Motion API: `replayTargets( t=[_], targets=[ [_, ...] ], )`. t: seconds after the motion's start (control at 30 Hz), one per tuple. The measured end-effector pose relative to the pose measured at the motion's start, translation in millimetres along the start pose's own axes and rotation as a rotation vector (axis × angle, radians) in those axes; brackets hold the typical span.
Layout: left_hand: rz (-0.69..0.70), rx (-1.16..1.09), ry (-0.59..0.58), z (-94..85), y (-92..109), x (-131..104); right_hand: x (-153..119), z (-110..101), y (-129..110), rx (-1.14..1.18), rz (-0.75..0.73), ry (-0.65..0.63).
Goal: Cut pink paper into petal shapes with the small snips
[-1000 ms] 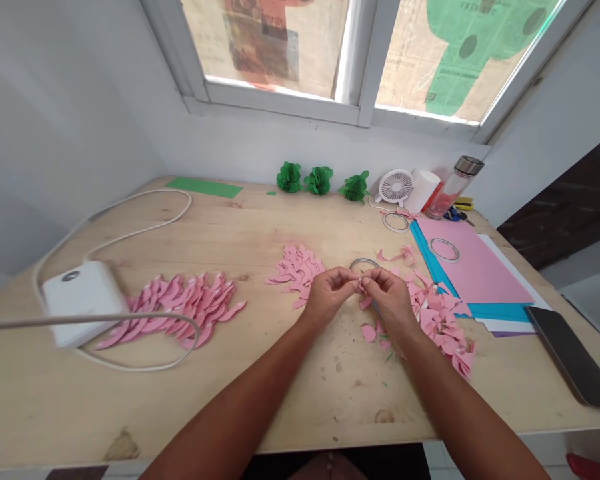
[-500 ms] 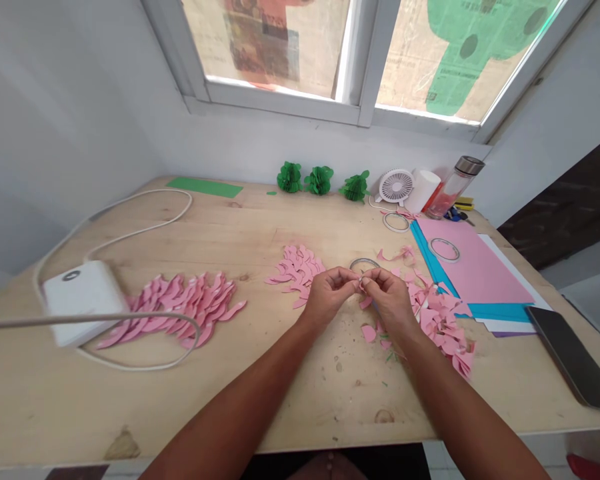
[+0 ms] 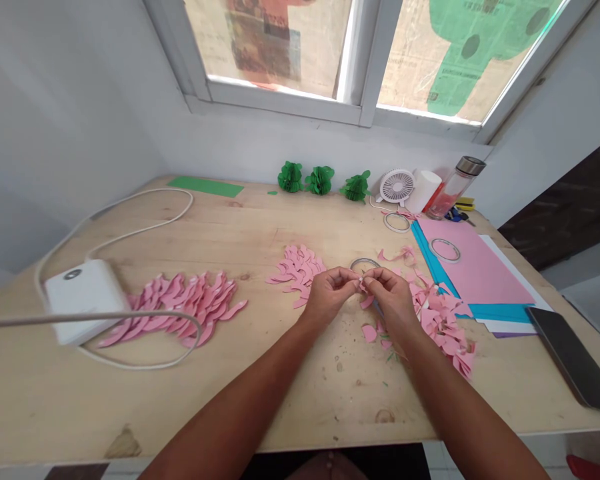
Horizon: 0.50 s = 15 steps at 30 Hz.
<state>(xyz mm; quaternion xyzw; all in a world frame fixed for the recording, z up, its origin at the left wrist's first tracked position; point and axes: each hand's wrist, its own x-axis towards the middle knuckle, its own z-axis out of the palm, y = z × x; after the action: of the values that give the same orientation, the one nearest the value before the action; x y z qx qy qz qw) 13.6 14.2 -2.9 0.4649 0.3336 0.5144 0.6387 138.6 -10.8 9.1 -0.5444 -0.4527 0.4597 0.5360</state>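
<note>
Fingertips of my left hand [image 3: 330,291] and my right hand [image 3: 391,298] meet above the table, pinched on a small pink and white piece [image 3: 361,283] that is mostly hidden. Behind them lies a grey ring [image 3: 364,261], partly covered by the fingers. A small pile of curved pink paper strips [image 3: 296,268] is just left of my left hand, and a larger pile of pink strips [image 3: 180,303] is farther left. Pink paper scraps [image 3: 443,323] spread beside and under my right forearm.
A white power bank [image 3: 85,300] with a looping cable sits at the left. Three green paper balls [image 3: 320,180], a small fan [image 3: 397,187] and a glass bottle [image 3: 455,190] stand along the wall. Pink sheets [image 3: 495,273] and a phone [image 3: 575,357] lie at the right.
My fingertips have shifted slightly around the small piece, and a little more of its pink and white shows. Both hands are otherwise in nearly the same place.
</note>
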Motion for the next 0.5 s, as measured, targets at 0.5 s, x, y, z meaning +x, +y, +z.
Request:
replayTargets(
  t=[0.5],
  targets=[
    [0.005, 0.022, -0.004, 0.3, 2.2, -0.4, -0.3, -0.7, -1.3, -0.005, 0.003, -0.030]
  ],
)
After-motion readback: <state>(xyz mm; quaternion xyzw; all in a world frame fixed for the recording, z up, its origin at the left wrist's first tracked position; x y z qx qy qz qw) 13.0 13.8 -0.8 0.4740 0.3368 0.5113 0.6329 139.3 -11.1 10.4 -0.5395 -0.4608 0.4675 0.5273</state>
